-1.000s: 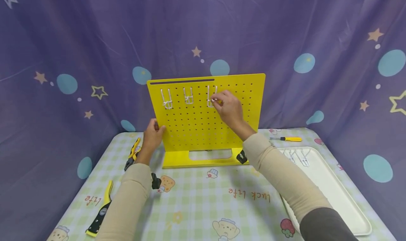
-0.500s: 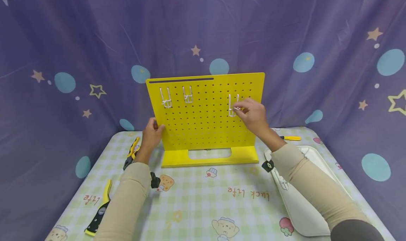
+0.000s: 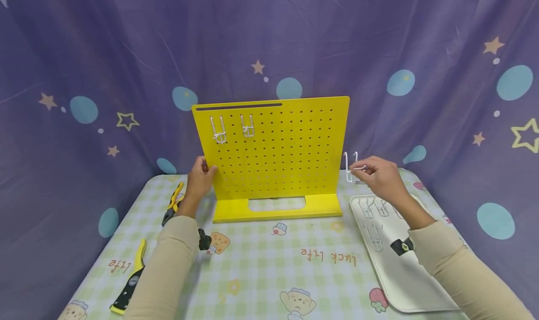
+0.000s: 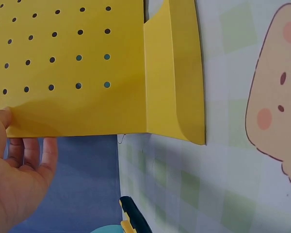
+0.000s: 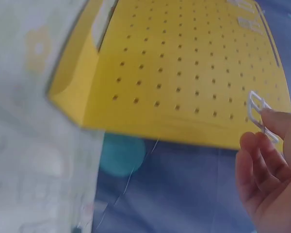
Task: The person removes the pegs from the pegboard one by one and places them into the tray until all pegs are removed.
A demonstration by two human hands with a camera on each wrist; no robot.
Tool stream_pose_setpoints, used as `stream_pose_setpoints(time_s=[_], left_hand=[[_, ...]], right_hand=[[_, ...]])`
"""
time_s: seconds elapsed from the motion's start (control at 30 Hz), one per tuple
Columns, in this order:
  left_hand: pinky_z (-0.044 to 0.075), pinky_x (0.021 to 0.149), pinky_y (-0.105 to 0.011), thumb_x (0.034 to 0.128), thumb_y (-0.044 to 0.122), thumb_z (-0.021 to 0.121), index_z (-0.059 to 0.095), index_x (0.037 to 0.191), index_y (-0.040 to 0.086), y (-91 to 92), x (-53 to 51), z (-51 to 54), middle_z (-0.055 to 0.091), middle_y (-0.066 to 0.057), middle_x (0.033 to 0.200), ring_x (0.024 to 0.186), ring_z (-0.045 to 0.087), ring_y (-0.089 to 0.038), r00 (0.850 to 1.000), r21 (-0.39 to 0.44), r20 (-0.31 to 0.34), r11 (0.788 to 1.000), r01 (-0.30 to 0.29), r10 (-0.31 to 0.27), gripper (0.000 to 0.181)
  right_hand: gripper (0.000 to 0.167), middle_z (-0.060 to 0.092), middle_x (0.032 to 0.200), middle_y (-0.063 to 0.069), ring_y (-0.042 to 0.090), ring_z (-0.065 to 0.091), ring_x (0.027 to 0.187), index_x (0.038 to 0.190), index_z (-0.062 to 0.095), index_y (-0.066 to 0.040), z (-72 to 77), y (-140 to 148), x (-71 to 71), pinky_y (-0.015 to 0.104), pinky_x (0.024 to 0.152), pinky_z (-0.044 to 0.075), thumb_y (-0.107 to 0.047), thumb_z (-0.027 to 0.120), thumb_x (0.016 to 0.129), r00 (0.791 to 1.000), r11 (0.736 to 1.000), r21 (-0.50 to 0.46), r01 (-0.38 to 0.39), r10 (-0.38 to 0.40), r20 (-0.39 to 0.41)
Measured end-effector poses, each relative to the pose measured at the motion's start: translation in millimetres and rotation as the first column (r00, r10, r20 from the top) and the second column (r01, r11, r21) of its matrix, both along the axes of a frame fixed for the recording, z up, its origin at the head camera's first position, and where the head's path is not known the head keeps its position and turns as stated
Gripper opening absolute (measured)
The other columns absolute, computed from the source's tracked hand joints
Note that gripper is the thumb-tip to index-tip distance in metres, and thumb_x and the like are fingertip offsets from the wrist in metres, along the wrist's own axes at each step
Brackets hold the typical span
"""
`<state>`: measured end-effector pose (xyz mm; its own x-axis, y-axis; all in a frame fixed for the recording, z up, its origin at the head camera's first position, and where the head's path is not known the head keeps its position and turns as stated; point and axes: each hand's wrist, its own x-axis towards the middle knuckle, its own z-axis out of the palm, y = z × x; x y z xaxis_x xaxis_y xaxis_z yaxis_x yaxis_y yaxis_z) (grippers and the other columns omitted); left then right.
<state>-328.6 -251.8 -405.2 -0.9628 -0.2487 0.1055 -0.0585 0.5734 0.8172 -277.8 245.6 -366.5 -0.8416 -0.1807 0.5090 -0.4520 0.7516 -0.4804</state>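
Counter (image 3: 252, 271), green-and-white checked, against a purple curtain (image 3: 345, 39). Contents, left to right:

Wire stripper (image 3: 128, 285), yellow and black, lying near the counter's left edge; pliers (image 3: 171, 204), same colours, lying behind it and partly hidden by the arm. Both lie aside, apparently to leave the middle free.

Left hand (image 3: 200, 182): grips the pegboard's left edge, thumb on the front face, fingers behind, probably to steady the board.

Yellow pegboard (image 3: 273, 163), one, upright on its own flat foot, perforated side forward, so the holes are within reach.

Hanging on its upper left, side by side: longer white wire hook (image 3: 219, 130) and shorter white wire hook (image 3: 247, 126), their paired wires at the top holes, which presumably bear them.

Held white wire hook (image 3: 348, 168), one, off the pegboard, just beside its right edge, upright with both bent tips uppermost. The grip leaves those tips uncovered, which would suit setting them into holes.

Right hand (image 3: 379, 177): pinches this hook between thumb and fingers.

White tray (image 3: 404, 287), right of the pegboard, below the right hand; loose wire hooks (image 3: 375, 238) lie inside, at least four, seemingly kept together there for easy picking. Forearm hides part; exact count cannot be told.
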Motion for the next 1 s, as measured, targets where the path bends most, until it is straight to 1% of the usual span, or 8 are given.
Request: stream_pose_setpoints(time_s=[0.1,0.23,0.37,0.47,0.6,0.73,0.87,1.0], left_hand=[[0.05,0.103,-0.052,0.1064,0.027,0.052,0.044,0.135,0.011,-0.4,-0.4,-0.6,0.061,-0.019,0.129,0.122,0.061,-0.036,1.0,-0.002,-0.002,1.0,0.003,-0.003,0.034],[0.05,0.102,-0.051,0.1068,0.028,0.051,0.043,0.135,0.012,-0.3,-0.6,-0.9,0.061,-0.018,0.129,0.121,0.06,-0.035,1.0,-0.004,0.003,1.0,0.008,-0.008,0.033],[0.049,0.103,-0.052,0.1071,0.029,0.051,0.043,0.136,0.012,0.4,0.1,-0.4,0.06,-0.018,0.131,0.123,0.06,-0.035,1.0,-0.007,0.007,1.0,0.011,-0.011,0.034],[0.049,0.104,-0.052,0.1071,0.029,0.051,0.043,0.136,0.012,0.0,0.4,0.0,0.06,-0.018,0.131,0.124,0.059,-0.035,1.0,-0.005,0.007,1.0,0.013,-0.013,0.034],[0.049,0.104,-0.052,0.107,0.028,0.051,0.043,0.136,0.012,-0.7,0.5,-0.3,0.06,-0.018,0.131,0.123,0.06,-0.035,1.0,-0.003,0.001,1.0,0.016,-0.016,0.034],[0.05,0.103,-0.051,0.1071,0.029,0.05,0.043,0.136,0.011,-0.1,1.3,-0.2,0.06,-0.018,0.13,0.122,0.06,-0.035,1.0,-0.013,-0.002,1.0,0.018,-0.018,0.035],[0.049,0.102,-0.051,0.1071,0.029,0.05,0.043,0.136,0.012,0.2,1.5,0.5,0.06,-0.018,0.129,0.121,0.06,-0.035,1.0,-0.017,-0.003,1.0,0.011,-0.011,0.035],[0.049,0.103,-0.051,0.1068,0.029,0.051,0.043,0.136,0.013,0.2,1.3,0.4,0.06,-0.018,0.129,0.121,0.06,-0.035,1.0,-0.01,0.005,1.0,0.007,-0.007,0.034]], right_hand=[[0.012,0.074,0.091,0.007,0.017,0.065,0.072,0.101,0.08,-0.014,-6.5,18,9.0,0.024,0.055,0.048,-0.017,0.078,0.09,0.999,1.0,0.022,0.007,-0.008,0.045],[0.011,0.074,0.089,0.007,0.005,0.06,0.064,0.1,0.08,-0.014,-16.5,40,19.8,0.025,0.052,0.046,-0.016,0.078,0.089,0.997,0.999,0.047,0.002,-0.006,0.075],[0.01,0.075,0.088,0.006,-0.003,0.057,0.06,0.099,0.079,-0.013,-25.6,58,29.7,0.025,0.051,0.045,-0.016,0.078,0.089,0.994,0.997,0.074,-0.024,0.015,0.111],[0.01,0.076,0.085,0.004,-0.005,0.058,0.062,0.097,0.079,-0.013,-31.8,70,34.3,0.024,0.052,0.045,-0.014,0.079,0.088,0.993,0.994,0.097,-0.054,0.043,0.108],[0.01,0.077,0.084,0.004,-0.006,0.058,0.061,0.098,0.078,-0.011,-40.4,85,40.9,0.024,0.052,0.046,-0.013,0.078,0.089,0.986,0.99,0.117,-0.079,0.06,0.158],[0.011,0.077,0.086,0.003,-0.002,0.058,0.061,0.101,0.077,-0.011,-50.5,95,48.5,0.024,0.053,0.048,-0.016,0.076,0.091,0.962,0.99,0.118,-0.075,0.04,0.27],[0.008,0.075,0.083,0.0,0.003,0.06,0.063,0.097,0.077,-0.013,-65.3,102,52.4,0.024,0.053,0.048,-0.016,0.076,0.09,0.95,0.991,0.115,-0.07,0.031,0.31],[0.003,0.072,0.079,-0.008,-0.003,0.056,0.063,0.09,0.076,-0.017,-83.3,106,54.9,0.022,0.054,0.047,-0.014,0.077,0.089,0.946,0.988,0.119,-0.098,0.055,0.32]])
